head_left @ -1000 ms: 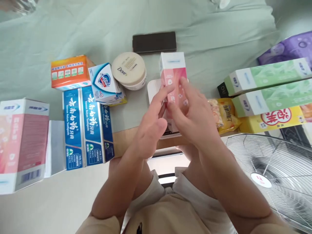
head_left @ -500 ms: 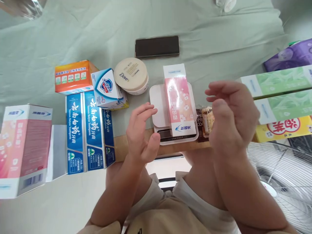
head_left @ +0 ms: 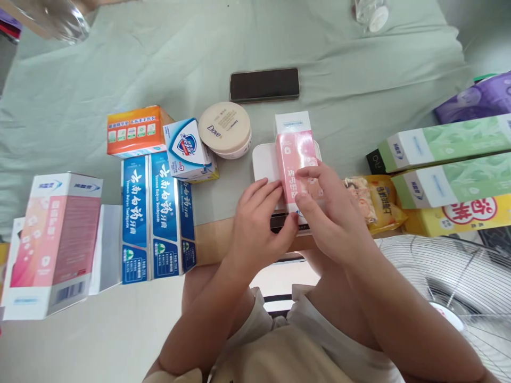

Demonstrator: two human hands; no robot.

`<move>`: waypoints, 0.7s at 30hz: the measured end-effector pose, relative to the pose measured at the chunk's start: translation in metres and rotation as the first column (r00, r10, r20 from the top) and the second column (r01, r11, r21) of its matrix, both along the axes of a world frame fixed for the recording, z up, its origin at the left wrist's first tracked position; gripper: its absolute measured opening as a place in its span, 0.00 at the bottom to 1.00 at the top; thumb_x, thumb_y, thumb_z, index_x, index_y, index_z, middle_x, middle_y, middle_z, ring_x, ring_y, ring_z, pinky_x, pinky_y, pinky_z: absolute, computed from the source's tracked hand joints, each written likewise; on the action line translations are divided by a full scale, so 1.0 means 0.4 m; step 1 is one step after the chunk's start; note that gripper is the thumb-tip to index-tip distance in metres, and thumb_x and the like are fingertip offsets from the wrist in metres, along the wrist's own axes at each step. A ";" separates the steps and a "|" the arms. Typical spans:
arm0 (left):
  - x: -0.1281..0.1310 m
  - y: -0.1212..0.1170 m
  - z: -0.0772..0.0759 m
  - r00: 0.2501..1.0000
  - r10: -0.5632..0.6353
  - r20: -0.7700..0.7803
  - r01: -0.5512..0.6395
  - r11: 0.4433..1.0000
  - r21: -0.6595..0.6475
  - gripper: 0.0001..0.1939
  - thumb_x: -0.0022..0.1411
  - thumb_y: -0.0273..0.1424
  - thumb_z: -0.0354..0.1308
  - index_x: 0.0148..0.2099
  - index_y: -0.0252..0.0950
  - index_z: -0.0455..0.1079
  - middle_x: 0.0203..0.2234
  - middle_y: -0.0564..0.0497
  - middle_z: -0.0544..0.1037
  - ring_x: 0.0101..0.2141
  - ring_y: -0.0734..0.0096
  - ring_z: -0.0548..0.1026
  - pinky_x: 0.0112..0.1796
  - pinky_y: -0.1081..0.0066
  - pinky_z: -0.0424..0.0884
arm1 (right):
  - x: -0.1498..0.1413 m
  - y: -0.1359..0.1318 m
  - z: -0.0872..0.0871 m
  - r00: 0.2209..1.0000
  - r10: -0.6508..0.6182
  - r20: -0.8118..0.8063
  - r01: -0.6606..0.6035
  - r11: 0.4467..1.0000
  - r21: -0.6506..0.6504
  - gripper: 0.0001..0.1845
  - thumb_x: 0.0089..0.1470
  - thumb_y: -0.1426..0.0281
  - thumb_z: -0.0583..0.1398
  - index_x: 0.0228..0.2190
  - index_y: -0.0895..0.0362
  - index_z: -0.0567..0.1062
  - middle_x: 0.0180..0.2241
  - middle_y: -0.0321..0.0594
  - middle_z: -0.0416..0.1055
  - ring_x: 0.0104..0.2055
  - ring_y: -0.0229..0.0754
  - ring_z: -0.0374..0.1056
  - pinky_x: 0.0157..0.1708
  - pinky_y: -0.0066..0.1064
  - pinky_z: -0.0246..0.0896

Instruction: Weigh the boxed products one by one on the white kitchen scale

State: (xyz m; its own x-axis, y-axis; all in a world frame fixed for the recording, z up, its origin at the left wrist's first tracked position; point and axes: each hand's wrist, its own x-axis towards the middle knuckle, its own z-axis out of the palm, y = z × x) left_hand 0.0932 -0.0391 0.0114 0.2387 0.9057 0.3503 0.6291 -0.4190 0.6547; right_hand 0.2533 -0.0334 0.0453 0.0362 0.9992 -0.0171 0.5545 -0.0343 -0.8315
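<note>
A pink and white toothpaste box (head_left: 294,146) lies lengthwise on a white kitchen scale (head_left: 264,162). From the left, my left hand (head_left: 259,226) presses its fingers to the box's side, with the thumb at the near corner. My right hand (head_left: 333,213) holds the right side, fingertips and thumb on the printed face. The two hands grip the box between them and cover much of the scale's near part. To the right is a yellow snack bag (head_left: 383,202), touching or close to my right forearm.
On the left are blue toothpaste boxes (head_left: 133,213), a Safeguard soap box (head_left: 187,149), an orange box (head_left: 136,130), a Dove tub (head_left: 225,130) and a larger pink box (head_left: 59,244). A phone (head_left: 264,85) lies beyond the scale. Green boxes (head_left: 459,135) are at right, above a fan (head_left: 447,287).
Both hands have come inward from either side of the scale and closed on the pink toothpaste box. The view has shifted slightly, and the yellow snack bag now shows.
</note>
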 end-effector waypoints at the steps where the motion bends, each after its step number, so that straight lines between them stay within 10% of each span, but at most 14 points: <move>1: 0.005 -0.002 0.002 1.000 -0.012 0.001 0.012 1.000 -0.002 0.20 0.70 0.38 0.56 0.57 0.30 0.75 0.53 0.38 0.83 0.59 0.51 0.77 0.63 0.51 0.75 | -0.001 0.001 0.000 1.000 0.003 -0.024 -0.003 1.000 -0.004 0.20 0.61 0.55 0.57 0.50 0.49 0.74 0.58 0.45 0.74 0.69 0.60 0.65 0.62 0.61 0.64; 8: 0.046 -0.021 0.030 0.963 0.044 0.266 -0.026 0.997 -0.072 0.26 0.69 0.38 0.60 0.66 0.34 0.67 0.65 0.34 0.72 0.62 0.55 0.76 0.59 0.58 0.80 | -0.017 -0.010 -0.012 0.950 -0.008 -0.312 0.051 0.990 0.130 0.14 0.64 0.64 0.54 0.49 0.50 0.71 0.57 0.43 0.73 0.60 0.48 0.72 0.60 0.47 0.71; 14: 0.065 0.005 0.066 0.678 0.286 0.678 0.097 0.878 -0.468 0.22 0.64 0.44 0.68 0.50 0.40 0.63 0.61 0.40 0.75 0.40 0.68 0.86 0.36 0.71 0.85 | -0.007 -0.033 -0.014 0.930 0.077 -0.361 0.044 0.949 0.314 0.14 0.65 0.62 0.55 0.50 0.49 0.70 0.67 0.45 0.67 0.75 0.53 0.58 0.71 0.56 0.60; 21: 0.153 0.152 0.088 0.753 0.267 0.601 0.231 0.749 -0.622 0.32 0.65 0.30 0.64 0.65 0.44 0.53 0.53 0.41 0.81 0.43 0.58 0.86 0.36 0.62 0.85 | 0.061 -0.036 0.005 0.875 -0.098 -0.474 0.376 0.754 0.539 0.04 0.60 0.64 0.53 0.38 0.48 0.65 0.53 0.43 0.71 0.66 0.50 0.68 0.69 0.58 0.61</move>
State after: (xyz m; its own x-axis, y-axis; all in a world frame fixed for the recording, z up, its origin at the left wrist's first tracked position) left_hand 0.1542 0.0217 0.0465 0.1727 0.9543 -0.2437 -0.0266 0.2519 0.9674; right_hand 0.2776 -0.0478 0.0471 0.4025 0.7607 0.5093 0.2190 0.4601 -0.8604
